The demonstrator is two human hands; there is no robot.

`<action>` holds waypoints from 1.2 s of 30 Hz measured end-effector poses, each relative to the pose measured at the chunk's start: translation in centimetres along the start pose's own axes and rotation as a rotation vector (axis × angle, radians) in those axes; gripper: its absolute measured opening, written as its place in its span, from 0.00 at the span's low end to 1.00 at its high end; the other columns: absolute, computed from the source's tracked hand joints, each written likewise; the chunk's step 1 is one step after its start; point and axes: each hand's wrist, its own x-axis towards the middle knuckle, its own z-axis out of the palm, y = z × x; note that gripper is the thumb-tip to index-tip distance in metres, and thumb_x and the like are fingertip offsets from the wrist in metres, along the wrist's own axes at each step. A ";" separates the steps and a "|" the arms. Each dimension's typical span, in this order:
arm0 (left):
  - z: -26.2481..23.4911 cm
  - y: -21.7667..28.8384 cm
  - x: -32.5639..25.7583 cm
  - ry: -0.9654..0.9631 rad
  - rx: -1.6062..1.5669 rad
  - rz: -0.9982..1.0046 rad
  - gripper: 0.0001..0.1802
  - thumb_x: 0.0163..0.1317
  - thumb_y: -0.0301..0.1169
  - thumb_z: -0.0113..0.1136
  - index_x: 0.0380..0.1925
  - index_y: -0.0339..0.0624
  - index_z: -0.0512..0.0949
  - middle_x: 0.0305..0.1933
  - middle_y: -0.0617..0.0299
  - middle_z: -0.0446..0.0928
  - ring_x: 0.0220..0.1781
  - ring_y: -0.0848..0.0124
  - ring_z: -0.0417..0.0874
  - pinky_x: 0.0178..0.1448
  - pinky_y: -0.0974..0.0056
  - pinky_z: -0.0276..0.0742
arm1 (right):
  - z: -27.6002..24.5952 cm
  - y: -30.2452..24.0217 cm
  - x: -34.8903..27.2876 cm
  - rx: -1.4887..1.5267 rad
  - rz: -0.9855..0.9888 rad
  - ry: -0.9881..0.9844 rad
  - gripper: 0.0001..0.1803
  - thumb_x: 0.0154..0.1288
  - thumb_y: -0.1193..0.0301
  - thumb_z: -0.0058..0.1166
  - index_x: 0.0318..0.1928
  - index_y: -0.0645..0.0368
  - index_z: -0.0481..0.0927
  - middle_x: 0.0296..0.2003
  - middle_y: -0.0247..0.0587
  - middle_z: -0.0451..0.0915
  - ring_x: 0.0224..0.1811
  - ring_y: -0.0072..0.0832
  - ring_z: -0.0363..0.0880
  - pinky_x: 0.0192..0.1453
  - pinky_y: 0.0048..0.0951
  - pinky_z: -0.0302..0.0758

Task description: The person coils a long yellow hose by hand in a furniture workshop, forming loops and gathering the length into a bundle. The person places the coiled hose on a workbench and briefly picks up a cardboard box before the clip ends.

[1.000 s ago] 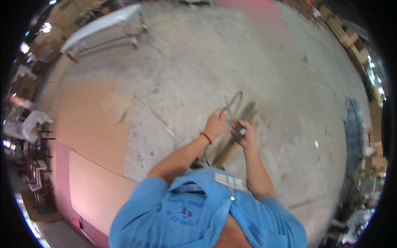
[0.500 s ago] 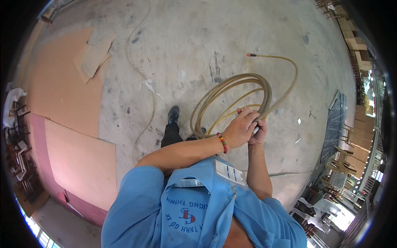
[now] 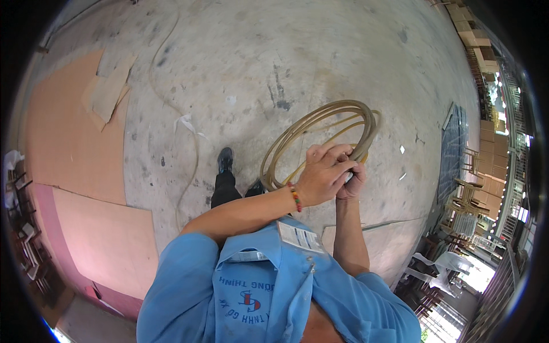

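Note:
A coil of yellowish-brown hose hangs from my two hands, its several loops fanning out to the left and away from me. My left hand, with a beaded bracelet on the wrist, is closed over the hose where the loops come together. Close beside it, my right hand grips the same bundle from the right, thumb and fingers wrapped round. Something small and whitish shows between the hands; I cannot make out what it is. The hose's red-tipped end is out of sight.
A thin hose snakes along the concrete floor to the left, with a white scrap on it. Cardboard sheets lie farther left. Stacked chairs, cartons and a dark sheet line the right.
The loose hose end with the red tip, stretched out on the far side earlier, has come in toward the coil and out of sight. Both hands still grip the bundle.

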 end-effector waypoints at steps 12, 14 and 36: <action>2.9 -9.6 1.3 -1.258 -0.127 -0.215 0.25 0.61 0.44 0.53 0.52 0.38 0.73 0.53 0.43 0.74 0.57 0.54 0.75 0.59 0.59 0.68 | 5.7 2.2 -0.2 0.588 0.072 -0.723 0.18 0.65 0.55 0.49 0.43 0.55 0.65 0.21 0.25 0.68 0.19 0.18 0.67 0.27 0.26 0.64; 3.9 -11.2 4.2 -1.115 0.029 -0.392 0.33 0.59 0.48 0.55 0.57 0.34 0.68 0.60 0.40 0.69 0.63 0.53 0.70 0.64 0.59 0.64 | 7.3 1.7 0.0 0.591 0.095 -0.863 0.17 0.64 0.58 0.51 0.42 0.56 0.66 0.21 0.27 0.71 0.19 0.18 0.71 0.26 0.25 0.66; -4.8 -18.3 33.2 -0.169 0.765 -0.113 0.23 0.64 0.43 0.45 0.53 0.43 0.72 0.56 0.43 0.72 0.56 0.55 0.75 0.57 0.54 0.70 | 14.9 -6.9 -5.4 0.252 0.361 -1.387 0.20 0.40 0.69 0.63 0.33 0.68 0.73 0.15 0.41 0.73 0.13 0.33 0.73 0.20 0.35 0.66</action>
